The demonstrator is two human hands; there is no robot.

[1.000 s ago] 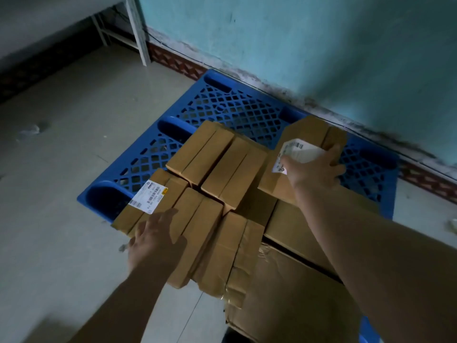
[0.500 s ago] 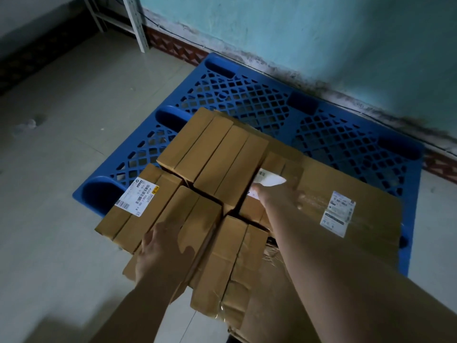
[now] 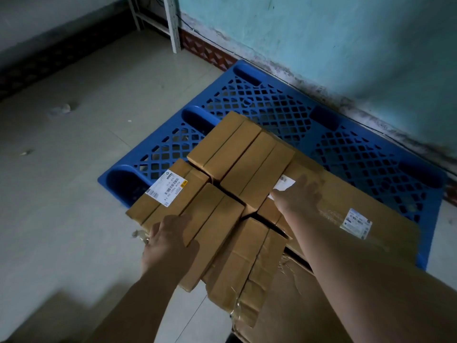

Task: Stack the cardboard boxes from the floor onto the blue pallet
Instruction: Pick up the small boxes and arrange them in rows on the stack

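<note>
The right hand (image 3: pixel 298 198), which a second ago held a labelled small box over the blue pallet (image 3: pixel 272 107), now presses it flat-fingered into the row on the large carton (image 3: pixel 385 204), while the left hand (image 3: pixel 170 240) steadies the near boxes (image 3: pixel 212 219), fingers spread, so this placement looks nearly finished.

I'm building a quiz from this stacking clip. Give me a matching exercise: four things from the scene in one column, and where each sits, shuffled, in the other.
Things:
1. left hand
2. right hand
3. blue pallet
4. white shelf leg

Places:
A. on the floor along the teal wall
B. top of the picture, at the wall's foot
C. on the narrow box beside the labelled one
D. on a small box with a white label

Pairs: 1-C, 2-D, 3-A, 4-B
</note>
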